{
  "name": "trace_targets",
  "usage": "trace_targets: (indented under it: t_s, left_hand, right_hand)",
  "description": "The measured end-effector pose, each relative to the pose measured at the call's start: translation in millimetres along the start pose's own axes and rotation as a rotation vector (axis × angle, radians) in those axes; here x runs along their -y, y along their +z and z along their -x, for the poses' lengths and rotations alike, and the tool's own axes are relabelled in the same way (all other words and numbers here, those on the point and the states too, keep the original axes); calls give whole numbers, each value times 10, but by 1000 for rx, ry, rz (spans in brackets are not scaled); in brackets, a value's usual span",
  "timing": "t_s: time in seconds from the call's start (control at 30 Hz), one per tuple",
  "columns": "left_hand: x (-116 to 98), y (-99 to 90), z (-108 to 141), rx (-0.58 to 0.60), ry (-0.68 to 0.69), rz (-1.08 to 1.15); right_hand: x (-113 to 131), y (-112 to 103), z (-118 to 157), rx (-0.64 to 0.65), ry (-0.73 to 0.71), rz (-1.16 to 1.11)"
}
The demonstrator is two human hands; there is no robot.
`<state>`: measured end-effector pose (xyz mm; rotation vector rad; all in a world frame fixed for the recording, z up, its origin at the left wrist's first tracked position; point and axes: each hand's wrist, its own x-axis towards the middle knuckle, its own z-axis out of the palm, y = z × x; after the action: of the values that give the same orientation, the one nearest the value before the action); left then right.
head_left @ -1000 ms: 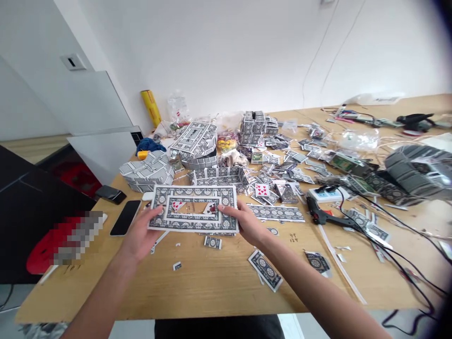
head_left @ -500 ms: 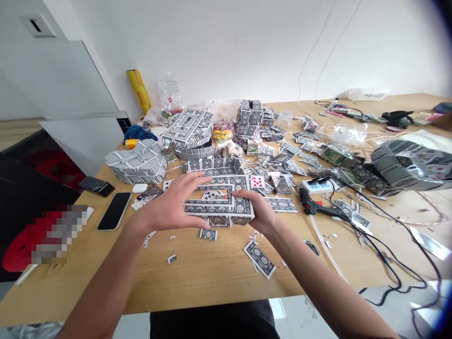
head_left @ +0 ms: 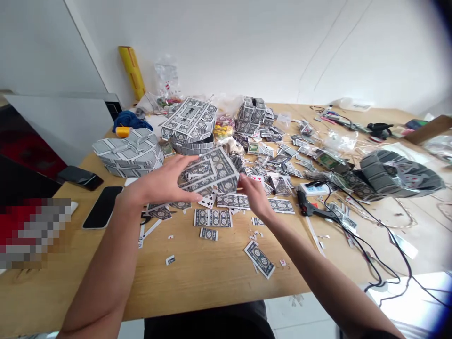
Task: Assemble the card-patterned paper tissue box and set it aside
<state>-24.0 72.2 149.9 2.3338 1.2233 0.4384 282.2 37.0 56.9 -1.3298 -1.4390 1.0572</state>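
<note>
Between my hands, raised over the table, is a tilted box made of playing cards, with dark patterned card backs and white edges. My left hand grips its left end, thumb below and fingers over the top. At the right end, my right hand holds the corner with thumb and fingers; part of that grip is hidden. Beneath the box lie a joined strip of cards, a small cut card piece and a clubs card. Nearer me rests a patterned card at a slant.
A black hot glue gun with trailing cables lies right, by a white power strip. Left are a phone and a grey card-covered box. Behind stand another lidded card box and a card structure.
The box has been lifted and tilted, so its frame-like opening no longer faces up flat. Both hands rose with it, and the card strip underneath came into sight. The head view shifted slightly.
</note>
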Motion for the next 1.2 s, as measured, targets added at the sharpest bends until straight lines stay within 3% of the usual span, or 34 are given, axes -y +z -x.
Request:
trace_targets:
  t_s: [0.07,0.13,0.23,0.33,0.47,0.57,0.67,0.77,0.87,1.03,1.1,1.2]
  left_hand:
    - [104,-96,14,-67,-42,34]
    - [165,-152,32,-125,-68,85]
    - [179,-185,63,-197,-77,171]
    - [158,-200,85,-247,-59,226]
    - [137,-240,113,-284,-66,177]
    - [92,-305,172,-295,-90,101]
    - [15,-370,250,-261,-94,52]
    - [-68,-384,284,-229,-103,0]
    - [-150,-346,266,-160,-104,-67]
    - [-286,-261,247,-35,-37,-166]
    - [-335,-214,246,-9,-24,-178]
    - [-402,-107,207,54,-21,-197]
  right_hand:
    - [-78,93,-159,-24,-240,390]
    - [-126,193,-334,73,-372,665]
    - [-152,311,-575,246,-310,903]
    - [-110,335,-709,274,-281,943]
    - [120,196,-668,257,-326,969]
    - [366,42,-469,285,-336,1015]
    - [526,-25,-94,365,-346,1046]
    - [507,53,386,516,-433,1182]
    - [335,220,793,560,-533,1165]
    - [41,404,1107,494,-586,1046]
    - [20,344,1157,409,-602,912]
    - [90,73,1196,217,-534,695]
